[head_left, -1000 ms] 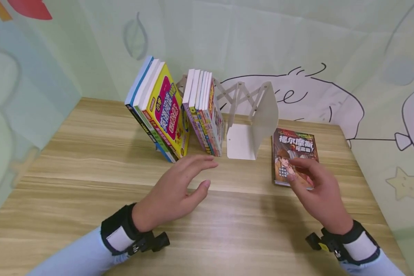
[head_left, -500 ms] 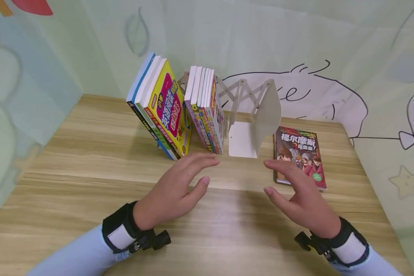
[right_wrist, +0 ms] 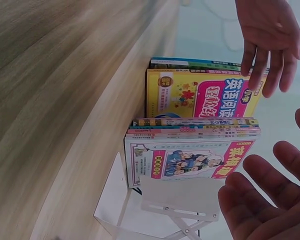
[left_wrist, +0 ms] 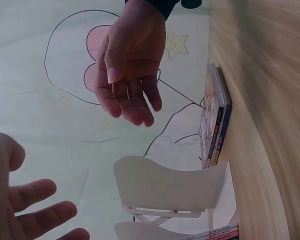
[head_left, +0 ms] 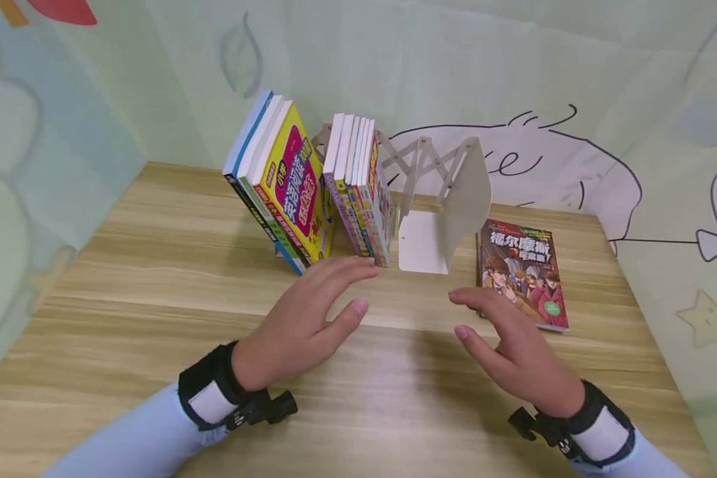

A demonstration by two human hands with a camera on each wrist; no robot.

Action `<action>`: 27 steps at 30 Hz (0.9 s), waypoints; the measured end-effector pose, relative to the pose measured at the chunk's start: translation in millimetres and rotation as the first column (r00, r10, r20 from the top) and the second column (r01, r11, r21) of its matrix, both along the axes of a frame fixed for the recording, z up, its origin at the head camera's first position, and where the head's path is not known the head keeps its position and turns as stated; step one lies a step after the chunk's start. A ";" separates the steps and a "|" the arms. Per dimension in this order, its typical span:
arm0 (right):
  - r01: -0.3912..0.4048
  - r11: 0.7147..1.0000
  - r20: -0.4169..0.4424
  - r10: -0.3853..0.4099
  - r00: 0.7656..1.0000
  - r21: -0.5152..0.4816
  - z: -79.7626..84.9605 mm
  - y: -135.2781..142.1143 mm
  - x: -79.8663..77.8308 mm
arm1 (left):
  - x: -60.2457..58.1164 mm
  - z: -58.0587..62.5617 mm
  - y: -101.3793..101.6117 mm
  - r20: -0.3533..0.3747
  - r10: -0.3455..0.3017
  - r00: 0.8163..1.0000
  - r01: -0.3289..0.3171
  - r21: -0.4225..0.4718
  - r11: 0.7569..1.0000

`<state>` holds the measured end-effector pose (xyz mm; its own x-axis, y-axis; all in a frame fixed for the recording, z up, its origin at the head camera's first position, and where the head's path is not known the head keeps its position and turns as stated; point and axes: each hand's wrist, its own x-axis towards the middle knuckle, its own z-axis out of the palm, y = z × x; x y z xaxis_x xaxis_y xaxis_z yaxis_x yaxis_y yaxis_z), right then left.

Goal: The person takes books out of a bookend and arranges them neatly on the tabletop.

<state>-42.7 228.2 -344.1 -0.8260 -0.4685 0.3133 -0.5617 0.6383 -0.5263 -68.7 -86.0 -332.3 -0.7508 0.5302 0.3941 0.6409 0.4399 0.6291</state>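
Drawn leftward since a second ago, away from the cover of the dark illustrated book (head_left: 522,272), with the right hand (head_left: 516,352) now right of centre in the head view, overlapping only the book's lower left part. Left more exposed by the shift, with printed figures visible that were earlier hidden behind fingers. Lying flat, cover up, at the right of the frame; shown edge-on in the left wrist view, apparently as two volumes stacked.

Held apart on both sides, with fingers released, loosely bent and grasping nothing. Barely changed at lower left of centre, with the left hand (head_left: 307,322) in front of the yellow book (head_left: 295,186), at the end of a tall group with blue and white edges. Standing just to the right, near the middle of the frame, in a row of thin books (head_left: 355,192). Placed farther right, just beside the flat book, with crossed struts and a pale end panel on the folding rack (head_left: 467,192).

Set on a wood-grain table (head_left: 370,418), against a printed wall sheet (head_left: 394,60) with a star (head_left: 710,320) at the right edge. Worn below, black wristbands (head_left: 212,392) over pale blue sleeves (head_left: 137,438).
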 end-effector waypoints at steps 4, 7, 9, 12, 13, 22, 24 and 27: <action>0.005 1.000 0.016 -0.005 1.000 0.003 0.5 1.5 1.1 | -4.9 2.3 1.5 -0.047 0.017 0.999 -0.017 -0.006 1.000; 0.015 1.000 0.042 -0.015 0.999 0.002 0.9 1.2 1.6 | -9.1 4.3 3.9 -0.075 0.029 0.997 -0.031 -0.017 0.999; 0.022 1.000 0.060 -0.022 0.998 0.002 1.1 0.7 1.7 | -12.2 5.8 5.8 -0.085 0.035 0.996 -0.037 -0.024 0.999; 0.028 1.000 0.078 -0.029 0.997 0.006 1.4 0.3 2.2 | -16.5 8.9 8.5 -0.104 0.047 0.993 -0.052 -0.038 0.998; 0.031 0.999 0.083 -0.031 0.996 0.009 1.3 0.4 2.4 | -18.4 10.1 9.3 -0.113 0.052 0.992 -0.056 -0.038 0.998; 0.024 1.000 0.058 -0.025 0.998 0.012 -1.5 2.3 3.1 | -44.4 20.4 14.6 -0.300 0.122 0.946 -0.154 -0.085 0.984; 0.021 1.000 0.044 -0.022 0.999 0.010 -2.7 2.8 3.4 | -51.0 21.4 15.5 -0.342 0.135 0.930 -0.184 -0.115 0.976; 0.027 1.000 0.037 -0.027 0.999 0.002 -3.7 3.2 3.9 | -58.6 23.3 16.7 -0.374 0.149 0.915 -0.217 -0.147 0.965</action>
<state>-38.8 231.5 -347.9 -0.8493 -0.4465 0.2817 -0.5246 0.6537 -0.5454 -127.4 -69.3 -309.0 -0.6691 0.4844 0.5636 0.7041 0.6559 0.2720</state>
